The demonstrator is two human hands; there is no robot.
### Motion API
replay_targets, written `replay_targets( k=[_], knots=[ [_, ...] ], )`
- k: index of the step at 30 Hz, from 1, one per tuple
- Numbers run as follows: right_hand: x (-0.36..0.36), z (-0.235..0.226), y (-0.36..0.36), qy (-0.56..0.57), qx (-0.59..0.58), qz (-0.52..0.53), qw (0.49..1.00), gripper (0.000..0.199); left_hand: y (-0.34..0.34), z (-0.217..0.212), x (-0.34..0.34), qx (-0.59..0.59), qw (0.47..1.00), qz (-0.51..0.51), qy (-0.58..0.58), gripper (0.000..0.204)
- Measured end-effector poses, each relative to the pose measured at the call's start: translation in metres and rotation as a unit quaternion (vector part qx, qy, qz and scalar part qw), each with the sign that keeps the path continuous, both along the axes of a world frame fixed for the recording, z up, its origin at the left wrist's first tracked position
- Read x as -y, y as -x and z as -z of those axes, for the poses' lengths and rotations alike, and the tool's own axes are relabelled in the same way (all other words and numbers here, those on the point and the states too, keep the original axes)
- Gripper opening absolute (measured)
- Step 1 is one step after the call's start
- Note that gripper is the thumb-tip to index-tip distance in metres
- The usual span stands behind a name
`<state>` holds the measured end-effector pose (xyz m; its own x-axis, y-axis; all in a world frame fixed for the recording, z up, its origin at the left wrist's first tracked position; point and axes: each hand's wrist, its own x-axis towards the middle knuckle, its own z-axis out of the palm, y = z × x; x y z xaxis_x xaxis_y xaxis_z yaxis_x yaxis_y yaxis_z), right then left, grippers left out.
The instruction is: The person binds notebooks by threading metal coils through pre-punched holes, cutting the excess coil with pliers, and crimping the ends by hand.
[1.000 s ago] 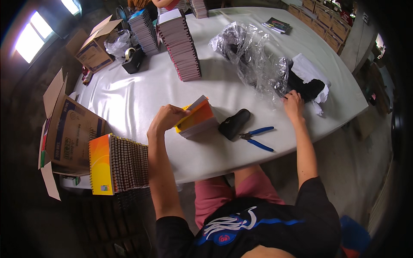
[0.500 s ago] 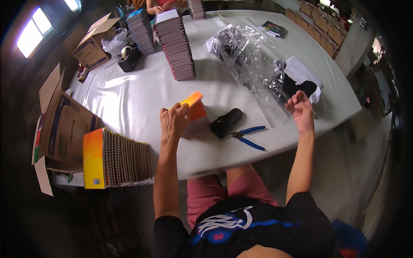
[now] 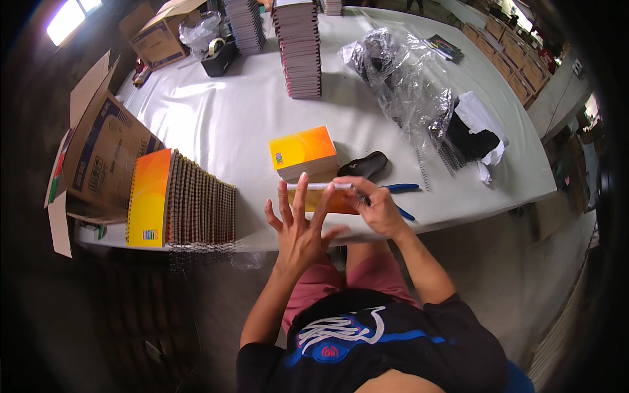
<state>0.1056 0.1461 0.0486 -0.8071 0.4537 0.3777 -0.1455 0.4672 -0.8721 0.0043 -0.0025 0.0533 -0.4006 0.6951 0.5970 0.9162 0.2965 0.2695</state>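
Observation:
Close to the table's near edge, a yellow-and-orange notebook [image 3: 319,200] is held up with its white page edge on top. My right hand [image 3: 379,208] closes on its right end; a thin, dark, blurred shape shows near those fingertips, perhaps a wire coil. Spread wide, my left hand [image 3: 298,232] is in front of the notebook's left part, its fingers stretched out. Just beyond lies a short stack of yellow-and-orange notebooks [image 3: 303,149]. To its right are a black case-like object [image 3: 364,166] and pliers with blue handles [image 3: 401,188], partly hidden by my right hand.
Spiral-bound notebooks [image 3: 149,200] stand in a row at the left, beside an open carton [image 3: 98,167]. Tall notebook stacks [image 3: 299,56] and a tape dispenser [image 3: 219,59] are farther back. At the right lie clear plastic wrap [image 3: 409,85], black coils [image 3: 452,155] and cloth [image 3: 481,121].
My left hand has drawn the notebook nearer and spread its fingers. From the coils at the right, my right hand has come over and closed on the notebook's right end. The view has shifted.

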Motion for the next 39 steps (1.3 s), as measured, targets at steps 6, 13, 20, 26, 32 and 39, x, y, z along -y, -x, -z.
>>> replay_targets(
  k=[6,13,20,26,32,39],
  knots=[
    [0.010,0.012,-0.022,-0.129,0.116,-0.002,0.985,0.051,0.001,0.044,-0.013,-0.036,0.998,-0.029,0.047,0.064],
    [-0.004,-0.024,-0.048,0.086,0.085,0.004,0.993,0.053,-0.007,0.047,-0.007,-0.001,0.999,0.025,-0.026,0.065],
    [-0.002,-0.025,-0.048,-0.036,0.148,0.025,0.988,0.018,-0.017,0.061,-0.025,-0.004,0.989,-0.100,-0.113,0.050],
    [-0.004,-0.023,-0.039,-0.122,0.129,0.058,0.982,0.017,-0.012,0.060,-0.024,0.003,0.990,-0.102,-0.100,0.053],
    [-0.006,-0.003,-0.031,-0.108,0.077,0.012,0.991,0.024,-0.014,0.058,-0.025,0.007,0.991,-0.107,-0.076,0.056],
    [-0.015,-0.004,-0.037,0.050,0.101,-0.077,0.991,0.018,-0.012,0.055,-0.026,0.023,0.993,-0.105,-0.046,0.058]
  ],
)
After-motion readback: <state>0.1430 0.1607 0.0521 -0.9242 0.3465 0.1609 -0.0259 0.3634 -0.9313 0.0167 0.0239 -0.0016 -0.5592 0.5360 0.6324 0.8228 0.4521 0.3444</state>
